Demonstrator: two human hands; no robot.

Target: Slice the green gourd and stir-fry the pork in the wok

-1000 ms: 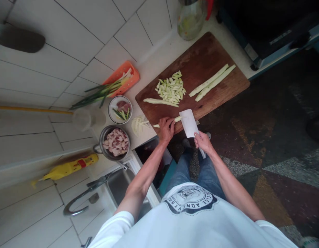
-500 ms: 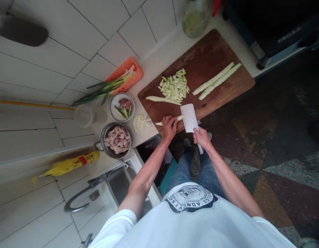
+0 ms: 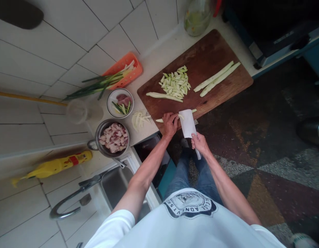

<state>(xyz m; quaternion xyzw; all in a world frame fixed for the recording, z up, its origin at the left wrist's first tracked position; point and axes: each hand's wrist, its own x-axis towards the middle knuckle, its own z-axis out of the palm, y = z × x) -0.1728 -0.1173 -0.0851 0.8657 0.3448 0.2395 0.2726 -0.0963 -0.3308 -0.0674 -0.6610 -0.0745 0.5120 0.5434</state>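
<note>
My left hand (image 3: 170, 124) presses with bent fingers on a pale green vegetable strip (image 3: 159, 120) near the close edge of the wooden cutting board (image 3: 216, 44). In my right hand (image 3: 200, 143) is the handle of a cleaver (image 3: 188, 124). Its broad blade stands just right of my left fingertips, across the strip, and hides part of it. Beyond the blade a short green piece (image 3: 194, 111) shows. Farther up the board lie a heap of cut pieces (image 3: 176, 82), one long strip (image 3: 164, 97) beside it, and two longer strips (image 3: 217, 79) to the right.
Left of the board are sliced white pieces (image 3: 140, 120), a bowl (image 3: 109, 109) with meat and green pieces, and a pot (image 3: 97, 132) of chopped meat. Behind stand an orange basket (image 3: 135, 74) with scallions and a glass jar (image 3: 197, 22). The sink (image 3: 115, 182) is lower left.
The cleaver blade has shifted slightly down and left, and a green piece now shows past its far side. My left hand stays on the strip. The whole view has shifted a little.
</note>
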